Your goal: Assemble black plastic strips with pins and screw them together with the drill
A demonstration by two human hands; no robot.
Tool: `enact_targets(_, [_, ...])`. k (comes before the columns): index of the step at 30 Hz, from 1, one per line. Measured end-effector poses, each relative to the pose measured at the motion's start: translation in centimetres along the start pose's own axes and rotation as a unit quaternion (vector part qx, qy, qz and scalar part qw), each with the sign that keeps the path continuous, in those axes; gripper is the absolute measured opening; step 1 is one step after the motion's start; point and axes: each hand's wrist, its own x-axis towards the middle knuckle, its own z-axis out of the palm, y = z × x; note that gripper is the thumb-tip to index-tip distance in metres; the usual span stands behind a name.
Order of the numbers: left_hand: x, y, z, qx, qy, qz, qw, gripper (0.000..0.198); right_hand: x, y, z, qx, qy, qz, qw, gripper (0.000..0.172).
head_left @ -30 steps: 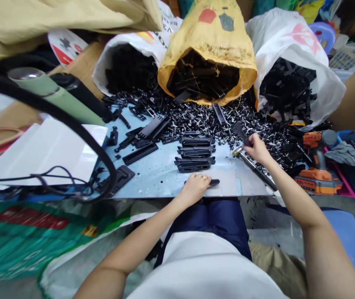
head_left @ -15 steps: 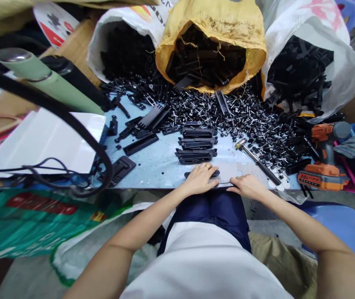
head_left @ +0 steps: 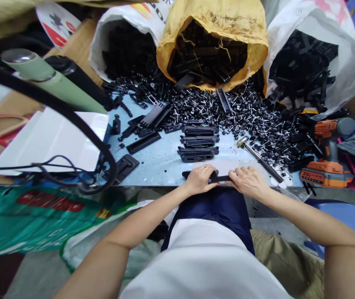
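My left hand (head_left: 200,179) and my right hand (head_left: 247,181) meet at the near edge of the light-blue worktable (head_left: 161,164). Both have fingers curled on a long black plastic part (head_left: 219,178) lying along that edge. My left hand covers its left half and my right hand grips its right end. Just beyond sit three stacked black parts (head_left: 198,142) in a row. A small hammer (head_left: 260,158) lies on the table to the right of them, apart from my right hand.
A heap of small black pieces (head_left: 252,118) spreads across the back. Behind it stand a yellow sack (head_left: 214,41) and two white sacks (head_left: 317,54) of black parts. An orange cordless drill (head_left: 328,153) lies at right. A green tube (head_left: 49,81), black hose and white sheet (head_left: 49,143) fill the left.
My right hand let go of the hammer, which now lies on the table, and came back to the near edge. It now grips the black part beside my left hand.
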Motion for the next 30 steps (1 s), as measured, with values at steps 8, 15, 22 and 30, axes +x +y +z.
enact_targets(8, [0.4,0.5,0.3,-0.012,0.006,-0.04,0.999,0.03,0.1,0.4,-0.4,-0.011,0.002,0.017,1.0,0.046])
enact_targets(15, [4.6,1.5,0.3,0.023,-0.073,-0.01,0.997,0.04,-0.4,3.2,3.8,0.021,0.044,0.0,0.999,0.052])
enact_targets(22, [17.0,-1.2,1.5,0.093,-0.066,-0.149,0.982,0.027,-1.4,4.4,7.0,0.073,0.122,0.047,0.989,0.048])
enact_targets(30, [11.9,-1.1,-1.0,-0.031,0.043,-0.133,0.99,0.018,7.4,10.0,3.5,0.188,0.175,0.282,0.925,0.032])
